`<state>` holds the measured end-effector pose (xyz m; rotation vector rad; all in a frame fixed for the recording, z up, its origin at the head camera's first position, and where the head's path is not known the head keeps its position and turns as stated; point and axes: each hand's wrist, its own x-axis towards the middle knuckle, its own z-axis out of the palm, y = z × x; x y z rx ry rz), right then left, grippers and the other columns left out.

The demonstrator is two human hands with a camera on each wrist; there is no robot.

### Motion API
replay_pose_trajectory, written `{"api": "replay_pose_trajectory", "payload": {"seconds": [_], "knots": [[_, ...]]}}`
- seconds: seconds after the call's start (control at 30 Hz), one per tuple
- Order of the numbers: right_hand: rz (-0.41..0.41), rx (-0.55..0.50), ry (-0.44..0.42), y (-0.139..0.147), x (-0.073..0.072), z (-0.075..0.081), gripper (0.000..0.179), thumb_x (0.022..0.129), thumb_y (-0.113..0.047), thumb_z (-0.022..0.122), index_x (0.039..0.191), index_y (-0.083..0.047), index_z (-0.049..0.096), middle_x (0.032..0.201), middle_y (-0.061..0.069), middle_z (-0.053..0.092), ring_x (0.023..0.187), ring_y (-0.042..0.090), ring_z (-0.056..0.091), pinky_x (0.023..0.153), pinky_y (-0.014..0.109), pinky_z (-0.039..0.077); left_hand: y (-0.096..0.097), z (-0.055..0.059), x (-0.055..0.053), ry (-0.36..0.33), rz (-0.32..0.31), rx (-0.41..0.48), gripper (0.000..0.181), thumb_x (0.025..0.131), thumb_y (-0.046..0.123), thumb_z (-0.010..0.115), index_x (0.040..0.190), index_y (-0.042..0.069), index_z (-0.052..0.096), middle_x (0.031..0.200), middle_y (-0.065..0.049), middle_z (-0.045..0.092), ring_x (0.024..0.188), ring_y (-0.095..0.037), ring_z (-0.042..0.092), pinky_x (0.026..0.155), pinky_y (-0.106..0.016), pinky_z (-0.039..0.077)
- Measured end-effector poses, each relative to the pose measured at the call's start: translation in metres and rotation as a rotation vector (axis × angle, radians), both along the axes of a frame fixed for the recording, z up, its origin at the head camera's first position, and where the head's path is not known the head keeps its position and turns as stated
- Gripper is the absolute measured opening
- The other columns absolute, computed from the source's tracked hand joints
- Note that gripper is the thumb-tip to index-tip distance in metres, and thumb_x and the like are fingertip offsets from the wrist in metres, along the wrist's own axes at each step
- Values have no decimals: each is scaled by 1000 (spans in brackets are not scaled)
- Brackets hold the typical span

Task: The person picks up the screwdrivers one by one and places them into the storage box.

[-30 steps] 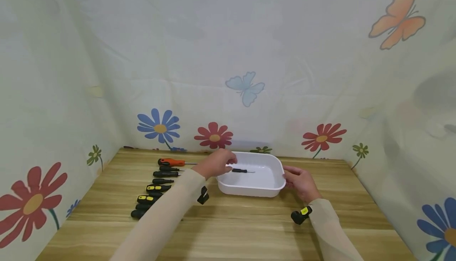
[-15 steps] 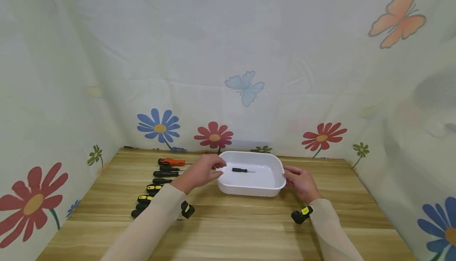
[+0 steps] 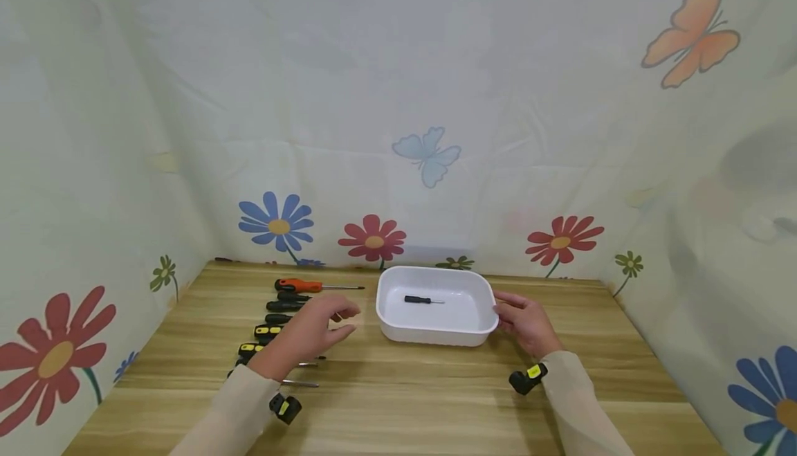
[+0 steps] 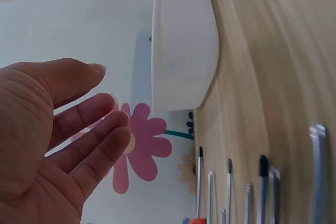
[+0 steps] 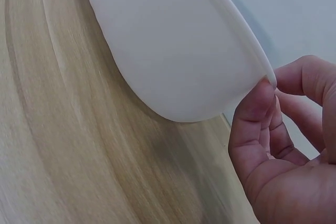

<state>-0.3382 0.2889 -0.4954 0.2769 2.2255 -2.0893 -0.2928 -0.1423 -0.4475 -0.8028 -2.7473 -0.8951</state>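
A white plastic tray (image 3: 436, 335) stands on the wooden table, with one small black-handled screwdriver (image 3: 418, 299) lying inside it. My right hand (image 3: 528, 323) pinches the tray's right rim between thumb and fingers, which the right wrist view shows close up on the tray wall (image 5: 173, 45). To the left of the tray, my left hand (image 3: 314, 330) hovers over a row of screwdrivers, holding nothing, its fingers loosely bent and thumb apart. An orange-handled screwdriver (image 3: 305, 286) lies at the far end of that row. Several black and yellow-black handles are partly hidden by the left hand and forearm.
In the left wrist view, metal screwdriver shafts (image 4: 318, 171) point toward the tray. A flower-printed curtain (image 3: 429, 221) closes off the back and sides of the table (image 3: 423, 400). A small black camera is strapped to each wrist.
My left hand has drawn back from over the tray, moving left and nearer to me above the screwdriver row. The right hand, tray and small screwdriver have stayed in place.
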Motion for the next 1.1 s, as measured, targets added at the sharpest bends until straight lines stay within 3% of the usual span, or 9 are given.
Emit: {"api": "replay_pose_trajectory", "payload": {"seconds": [0.33, 0.63, 0.77, 1.1], "knots": [[-12, -46, -12, -1, 2, 0, 46, 99, -8, 67, 143, -1, 57, 125, 17, 70, 89, 17, 68, 76, 28, 61, -36, -18, 23, 0, 36, 58, 22, 91, 14, 78, 112, 17, 74, 109, -3, 74, 94, -20, 72, 82, -38, 62], [-6, -72, 8, 0, 1, -2, 47, 99, -7, 67, 144, 1, 56, 119, 14, 74, 87, 17, 69, 74, 27, 61, -70, -25, 33, -1, 61, 91, 28, 88, 14, 81, 114, 22, 74, 108, 9, 72, 93, -8, 71, 82, -32, 62], [-6, -81, 7, 0, 1, -2, 47, 98, -7, 67, 143, 1, 56, 114, 9, 76, 85, 16, 70, 74, 28, 61, -85, -26, 38, -27, 80, 95, 28, 89, 21, 81, 115, 25, 74, 109, 11, 72, 96, -13, 72, 85, -34, 61], [-6, -68, 7, 1, -1, -4, 46, 99, -6, 65, 144, 2, 56, 127, 20, 70, 93, 20, 71, 75, 28, 62, -113, -33, 48, -20, 100, 144, 26, 85, 17, 84, 110, 19, 78, 106, 3, 76, 95, -16, 74, 83, -38, 61]]}}
